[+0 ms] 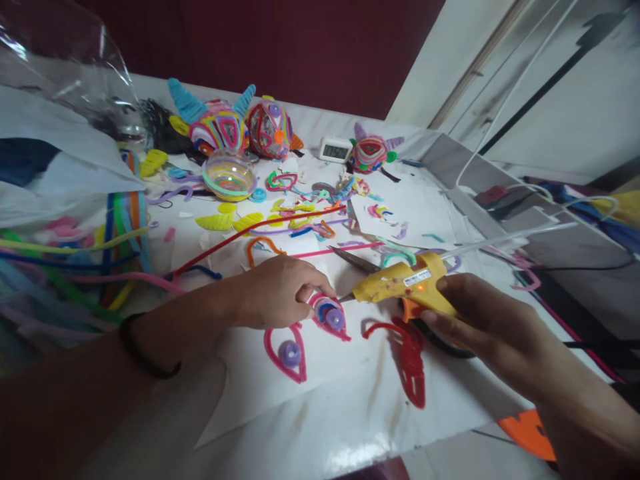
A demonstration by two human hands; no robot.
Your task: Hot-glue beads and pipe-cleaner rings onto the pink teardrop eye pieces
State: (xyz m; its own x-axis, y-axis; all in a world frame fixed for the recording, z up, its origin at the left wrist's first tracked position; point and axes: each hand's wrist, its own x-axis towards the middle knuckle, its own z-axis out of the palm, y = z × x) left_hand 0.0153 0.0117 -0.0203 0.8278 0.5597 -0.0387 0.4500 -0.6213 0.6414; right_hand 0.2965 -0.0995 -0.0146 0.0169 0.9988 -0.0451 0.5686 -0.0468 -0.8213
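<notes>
My right hand grips a yellow hot glue gun, its nozzle pointing left. The nozzle tip is at the upper edge of a pink pipe-cleaner teardrop with a blue curve and a purple coil inside. From the left, my left hand pinches the top of this teardrop with thumb and forefinger. Below it, a second pink teardrop outline with a purple coil lies on white paper. Scissors lie behind the glue gun, partly hidden by it.
Loose pipe cleaners heap at the left. Red bent pieces lie near the front. Decorated balls, a clear bowl, a white digital clock and yellow pieces stand or lie farther back. A grey panel borders the right.
</notes>
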